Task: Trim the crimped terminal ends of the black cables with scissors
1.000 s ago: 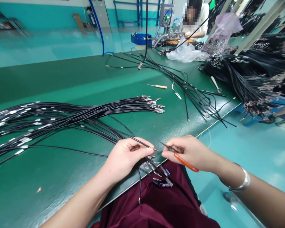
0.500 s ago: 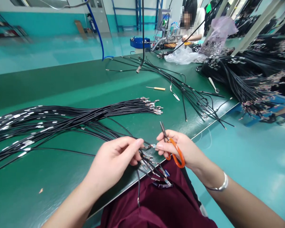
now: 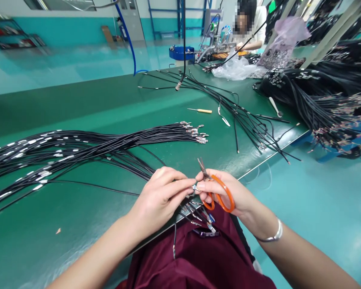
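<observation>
– Left hand [image 3: 162,196] has slid over to the right since half a second ago, so its fingertips now meet the ones on the right hand [image 3: 236,188]. Scissors [image 3: 218,181] had their blades lower and aimed left a full second back, now they point up and away.

– ok but what's actually being pinched?

– Little silvery cable end [image 3: 195,187], right in the gap where both sets of fingertips meet, just above the near edge of the worktop [image 3: 93,224]. Right thumb and finger look squeezed on it, with the orange handles looped around that same hand. Left thumb and fingers are drawn together beside it, but can't tell if they're gripping it, the cable's hidden.

– And the stuff hanging underneath?

– More loose ends [image 3: 195,216], poking out past the near edge over the dark red clothing [image 3: 198,261]. Fat black bundle [image 3: 132,138] lies across the left, its metal tips near the middle, well apart from the hands.

– Anything further back?

– Yep, a yellow-handled pick [image 3: 204,111] lying flat, then thin cables [image 3: 225,100] sprawled just right of it. Huge cable heap [image 3: 295,92] on the far right, and a person in a white top [image 3: 260,36] at the far end.
</observation>
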A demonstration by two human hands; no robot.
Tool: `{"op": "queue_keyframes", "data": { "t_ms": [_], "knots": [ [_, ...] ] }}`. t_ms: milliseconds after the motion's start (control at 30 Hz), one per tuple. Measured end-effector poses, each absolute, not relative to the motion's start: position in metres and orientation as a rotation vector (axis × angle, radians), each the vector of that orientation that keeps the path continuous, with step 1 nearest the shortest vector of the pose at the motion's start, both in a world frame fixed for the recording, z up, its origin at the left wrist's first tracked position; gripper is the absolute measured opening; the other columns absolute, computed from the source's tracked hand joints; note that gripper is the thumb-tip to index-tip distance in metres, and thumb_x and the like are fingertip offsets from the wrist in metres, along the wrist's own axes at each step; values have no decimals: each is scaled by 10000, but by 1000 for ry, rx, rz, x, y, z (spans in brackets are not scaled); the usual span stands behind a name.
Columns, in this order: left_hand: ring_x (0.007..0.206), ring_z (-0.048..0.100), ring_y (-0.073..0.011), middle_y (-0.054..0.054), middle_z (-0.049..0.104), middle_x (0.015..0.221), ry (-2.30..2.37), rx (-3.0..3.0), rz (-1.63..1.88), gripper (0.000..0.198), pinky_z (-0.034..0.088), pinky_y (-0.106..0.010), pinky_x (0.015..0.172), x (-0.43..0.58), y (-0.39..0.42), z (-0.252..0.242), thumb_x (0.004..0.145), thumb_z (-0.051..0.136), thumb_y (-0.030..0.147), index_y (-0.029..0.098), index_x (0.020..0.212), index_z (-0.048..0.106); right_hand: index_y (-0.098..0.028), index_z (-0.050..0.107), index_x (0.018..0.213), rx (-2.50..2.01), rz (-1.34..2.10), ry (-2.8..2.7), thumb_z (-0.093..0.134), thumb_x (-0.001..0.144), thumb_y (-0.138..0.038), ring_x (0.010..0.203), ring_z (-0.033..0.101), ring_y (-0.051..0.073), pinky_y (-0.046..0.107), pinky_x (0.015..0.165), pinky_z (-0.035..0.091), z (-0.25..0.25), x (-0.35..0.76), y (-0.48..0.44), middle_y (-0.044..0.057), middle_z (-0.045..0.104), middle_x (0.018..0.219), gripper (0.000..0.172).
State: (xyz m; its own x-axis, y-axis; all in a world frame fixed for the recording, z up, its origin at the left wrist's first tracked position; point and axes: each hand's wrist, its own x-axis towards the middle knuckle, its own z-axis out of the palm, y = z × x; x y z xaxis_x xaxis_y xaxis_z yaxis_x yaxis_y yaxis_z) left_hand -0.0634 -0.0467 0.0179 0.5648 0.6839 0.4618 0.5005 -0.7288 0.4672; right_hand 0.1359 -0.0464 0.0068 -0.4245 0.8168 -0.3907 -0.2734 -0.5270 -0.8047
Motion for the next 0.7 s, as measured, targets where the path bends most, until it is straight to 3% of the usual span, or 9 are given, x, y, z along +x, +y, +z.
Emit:
{"op": "queue_keyframes", "data": {
  "t_ms": [233, 700],
  "knots": [
    [775, 560, -150, -21, 657, 791, 1007, 2361, 889, 143, 447, -299, 734, -58, -46, 22, 860, 585, 163, 208, 926, 704, -149, 589, 878, -1037, 1965, -919, 764, 694, -233, 521, 584, 59, 154, 519, 447, 4, 138, -49, -24, 650, 588, 267],
    [742, 579, -145, -11, 665, 749, 1010, 2057, 822, 120, 464, -286, 722, -60, -45, 23, 831, 638, 231, 214, 891, 740, -160, 580, 864, -1158, 1895, -1065, 768, 684, -269, 528, 555, 68, 196, 531, 438, 14, 135, -49, -43, 617, 596, 282]
  ]
}}
